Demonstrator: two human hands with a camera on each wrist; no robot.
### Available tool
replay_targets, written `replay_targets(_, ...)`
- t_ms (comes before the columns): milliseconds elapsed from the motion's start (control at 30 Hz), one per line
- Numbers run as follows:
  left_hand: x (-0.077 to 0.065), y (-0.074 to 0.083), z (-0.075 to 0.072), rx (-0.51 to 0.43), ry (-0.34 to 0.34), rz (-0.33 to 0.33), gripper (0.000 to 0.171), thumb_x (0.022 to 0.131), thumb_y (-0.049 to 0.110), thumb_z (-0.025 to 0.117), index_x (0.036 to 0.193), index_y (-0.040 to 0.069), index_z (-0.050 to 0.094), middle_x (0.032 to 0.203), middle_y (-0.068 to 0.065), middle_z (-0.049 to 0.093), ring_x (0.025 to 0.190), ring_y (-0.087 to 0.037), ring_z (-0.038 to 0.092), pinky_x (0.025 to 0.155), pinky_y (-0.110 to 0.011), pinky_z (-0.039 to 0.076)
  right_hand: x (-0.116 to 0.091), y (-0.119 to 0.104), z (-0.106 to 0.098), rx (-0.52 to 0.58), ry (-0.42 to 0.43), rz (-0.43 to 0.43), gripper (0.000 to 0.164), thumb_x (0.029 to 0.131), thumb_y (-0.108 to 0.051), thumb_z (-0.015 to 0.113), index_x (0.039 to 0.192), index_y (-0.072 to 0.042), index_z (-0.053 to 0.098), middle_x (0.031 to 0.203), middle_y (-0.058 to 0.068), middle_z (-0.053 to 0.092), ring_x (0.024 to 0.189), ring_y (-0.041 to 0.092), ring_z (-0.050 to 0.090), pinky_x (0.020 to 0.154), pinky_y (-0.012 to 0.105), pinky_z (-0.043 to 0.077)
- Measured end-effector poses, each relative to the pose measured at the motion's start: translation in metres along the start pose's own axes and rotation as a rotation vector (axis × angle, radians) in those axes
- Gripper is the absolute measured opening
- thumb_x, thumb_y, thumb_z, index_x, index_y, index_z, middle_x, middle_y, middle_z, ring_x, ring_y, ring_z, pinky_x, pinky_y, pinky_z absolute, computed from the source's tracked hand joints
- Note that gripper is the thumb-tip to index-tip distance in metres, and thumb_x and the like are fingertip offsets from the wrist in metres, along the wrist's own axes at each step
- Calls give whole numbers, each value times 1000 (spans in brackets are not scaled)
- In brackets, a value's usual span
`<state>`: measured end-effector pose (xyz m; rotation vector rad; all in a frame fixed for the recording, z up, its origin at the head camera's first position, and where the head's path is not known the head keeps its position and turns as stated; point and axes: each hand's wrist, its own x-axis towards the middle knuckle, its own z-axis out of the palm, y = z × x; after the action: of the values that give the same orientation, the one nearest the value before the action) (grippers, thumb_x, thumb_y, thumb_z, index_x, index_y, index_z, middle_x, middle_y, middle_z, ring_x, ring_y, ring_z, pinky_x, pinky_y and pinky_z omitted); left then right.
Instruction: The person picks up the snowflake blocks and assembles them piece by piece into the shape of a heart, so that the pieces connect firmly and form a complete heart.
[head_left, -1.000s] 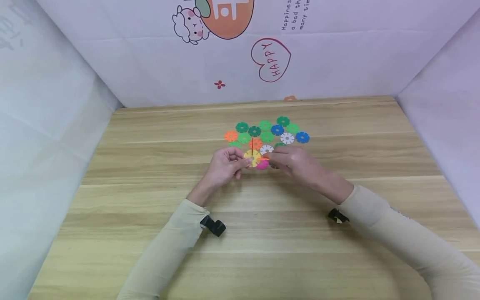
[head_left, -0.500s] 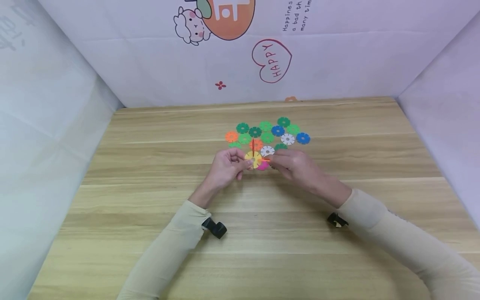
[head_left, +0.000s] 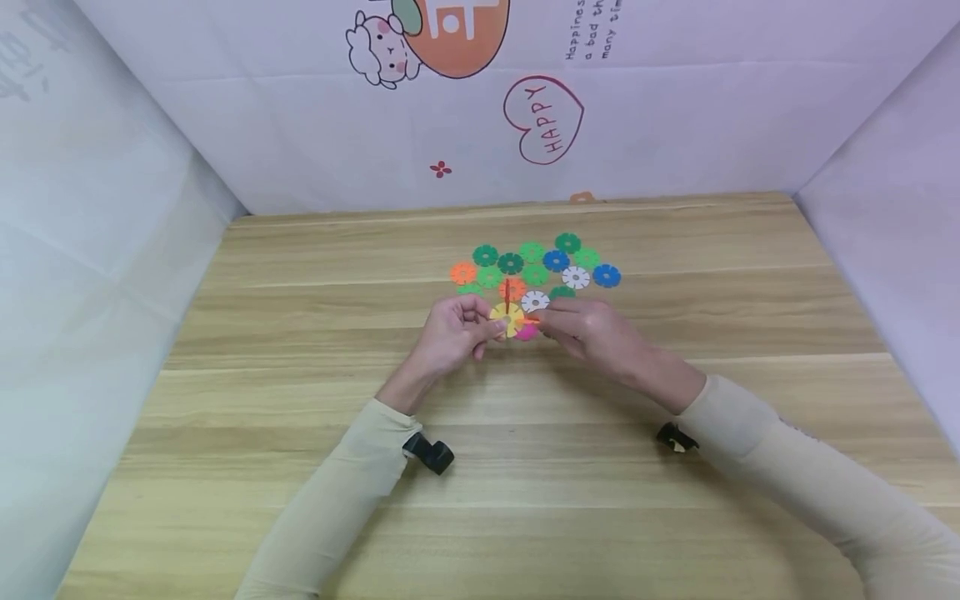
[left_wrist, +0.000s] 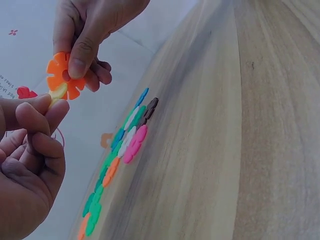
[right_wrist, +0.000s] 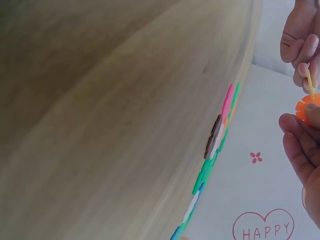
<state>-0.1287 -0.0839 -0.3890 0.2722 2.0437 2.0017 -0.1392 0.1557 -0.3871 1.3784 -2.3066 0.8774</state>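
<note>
Yellow disc [head_left: 512,313] and orange disc [left_wrist: 57,74], one each, are pinched by left hand [head_left: 456,332] and right hand [head_left: 592,330] respectively.

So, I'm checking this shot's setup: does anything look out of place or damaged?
Only the backdrop looks odd: its print, such as the HAPPY heart, is turned sideways in the head view. I see no damage to the loose discs or the held yellow disc, though they are small here.

PLACE: walled-in booth [head_left: 870,192] | wood-grain table [head_left: 540,517] | white sheeting [head_left: 675,117] on three sides | sheep cartoon [head_left: 386,54], HAPPY heart [head_left: 543,121]
</note>
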Motion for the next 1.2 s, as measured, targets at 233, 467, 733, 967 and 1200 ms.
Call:
replay_targets(233,-1,1,-1,35,12,41,11,91,-4,70,85,0,61,79,-18,71,46,-17,52,44,-24,38,2,-2,0,35,10,53,28,78,14,78,104,4,76,83,9,71,63,11,58,58,21,53)
replay_targets(467,-2,-2,-1,45,87,132,9,91,-1,72,90,-4,63,84,-24,70,51,-22,54,50,-29,47,5,-7,3,57,78,170,34,80,3,82,113,1,74,92,7,72,71,13,61,61,29,55)
replay_targets(733,-2,-2,-1,10,97,204,9,90,-3,73,92,-4,64,84,-11,72,51,-24,51,50,-31,47,10,-10,-7,566,47,636,28,99,-20,68,116,2,69,91,16,72,79,37,69,70,44,59)
replay_targets(967,-3,-2,3,20,95,231,9,89,-1,75,91,-3,66,87,-27,68,53,-34,50,51,-34,48,18,-8,-17,1071,-152,915,34,107,-23,52,93,5,65,76,12,67,65,21,63,66,33,58)
replay_targets(1200,-4,1,5,-5,78,273,9,90,-1,73,93,-4,65,83,-11,71,49,-21,52,48,-35,45,20,-9,-23,1401,-122,1003,28,108,-14,45,94,-4,67,74,6,68,64,14,64,66,25,56)
